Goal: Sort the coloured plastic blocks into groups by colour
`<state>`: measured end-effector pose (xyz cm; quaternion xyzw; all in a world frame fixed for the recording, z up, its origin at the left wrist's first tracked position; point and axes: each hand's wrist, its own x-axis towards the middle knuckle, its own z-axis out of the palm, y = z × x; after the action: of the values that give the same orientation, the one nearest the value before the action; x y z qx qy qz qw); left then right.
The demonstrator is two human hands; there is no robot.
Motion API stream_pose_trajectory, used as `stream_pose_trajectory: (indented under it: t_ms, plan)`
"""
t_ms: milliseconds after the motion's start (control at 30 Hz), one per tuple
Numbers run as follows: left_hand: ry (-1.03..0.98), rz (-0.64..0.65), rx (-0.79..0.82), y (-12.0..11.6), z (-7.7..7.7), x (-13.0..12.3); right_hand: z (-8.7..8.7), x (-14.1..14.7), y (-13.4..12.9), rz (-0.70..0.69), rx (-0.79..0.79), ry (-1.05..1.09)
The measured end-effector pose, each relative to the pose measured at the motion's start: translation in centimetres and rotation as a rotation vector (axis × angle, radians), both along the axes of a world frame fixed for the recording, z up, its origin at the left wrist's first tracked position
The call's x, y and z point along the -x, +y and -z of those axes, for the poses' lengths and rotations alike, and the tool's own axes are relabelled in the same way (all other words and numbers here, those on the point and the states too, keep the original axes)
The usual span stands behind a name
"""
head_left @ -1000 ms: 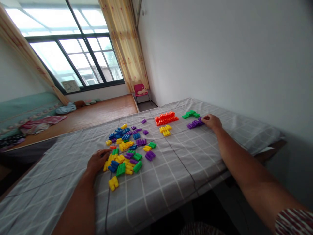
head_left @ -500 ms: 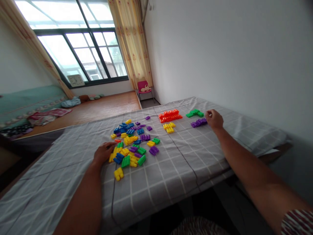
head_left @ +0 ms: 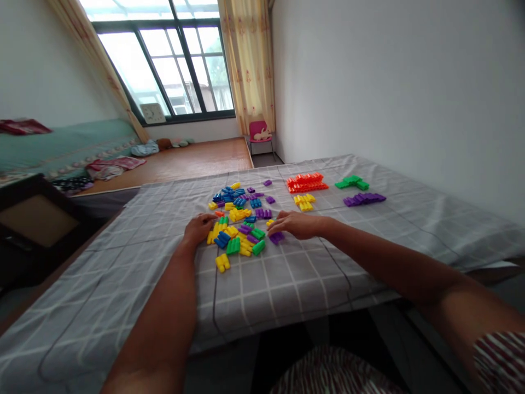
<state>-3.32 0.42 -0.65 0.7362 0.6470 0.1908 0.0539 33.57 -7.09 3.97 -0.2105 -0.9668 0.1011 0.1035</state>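
Observation:
A mixed pile of plastic building blocks in yellow, blue, green and purple lies on the checked cloth. My left hand [head_left: 200, 226] rests at the pile's left edge, fingers loosely extended beside a small orange block [head_left: 220, 214] and a yellow and green block group [head_left: 217, 230]. Over the pile's right side, my right hand [head_left: 298, 225] reaches with fingers stretched out. Its fingertips are at a purple block [head_left: 276, 237] and partly cover a yellow block [head_left: 269, 222]; whether they touch is unclear. A yellow block pair [head_left: 222, 263] lies in front of the pile.
Sorted by colour, at the right, are an orange stack [head_left: 307, 183], a yellow group [head_left: 304, 202], a green group [head_left: 351, 183] and a purple row [head_left: 365, 199]. The grey checked cloth [head_left: 164, 284] covers the table. A wall borders its right side; a pink chair [head_left: 260, 132] stands beyond.
My right hand has moved left from the purple row to the pile's right side, and that row shows in full. My left hand stays at the pile. The view has turned slightly left and down.

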Motion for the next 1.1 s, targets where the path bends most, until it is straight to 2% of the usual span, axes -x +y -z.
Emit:
stream_pose_trajectory:
  t_ms: [133, 267, 333, 467, 533, 600, 700, 767, 867, 967, 1100]
  plan:
    - [0.014, 0.009, 0.000, 0.5, 0.3, 0.4, -0.6, 0.4, 0.0, -0.015, 0.044, -0.089]
    - [0.031, 0.012, -0.018, 0.8, 0.6, 0.7, -0.8, -0.6, -0.8, 0.175, 0.079, -0.179]
    - [0.036, 0.011, -0.017, 0.8, 0.5, 0.7, -0.8, -1.6, -1.4, 0.216, 0.127, -0.162]
    - [0.044, -0.009, -0.013, 0.7, 0.4, 0.6, -0.7, -3.1, -2.3, 0.144, 0.268, -0.077]
    - [0.047, -0.013, -0.023, 0.6, 0.4, 0.5, -0.7, -3.3, -2.7, 0.131, 0.277, -0.034]
    - [0.046, -0.010, -0.026, 0.5, 0.4, 0.5, -0.5, -3.4, -3.1, 0.197, 0.195, 0.015]
    - [0.036, -0.007, -0.020, 0.6, 0.5, 0.6, -0.2, -3.8, -3.4, 0.417, -0.049, 0.073]
    - [0.030, -0.001, -0.018, 0.7, 0.6, 0.7, 0.0, -4.5, -3.4, 0.475, -0.112, 0.043]
    - [0.025, 0.005, -0.017, 0.8, 0.7, 0.7, 0.2, -6.0, -2.9, 0.428, 0.014, -0.006]
    - [0.023, -0.010, -0.013, 0.8, 0.7, 0.7, -0.1, -7.2, -1.9, 0.411, 0.106, 0.076]
    - [0.023, -0.001, -0.020, 0.8, 0.6, 0.6, -0.4, -7.2, -1.1, 0.209, 0.117, 0.078]
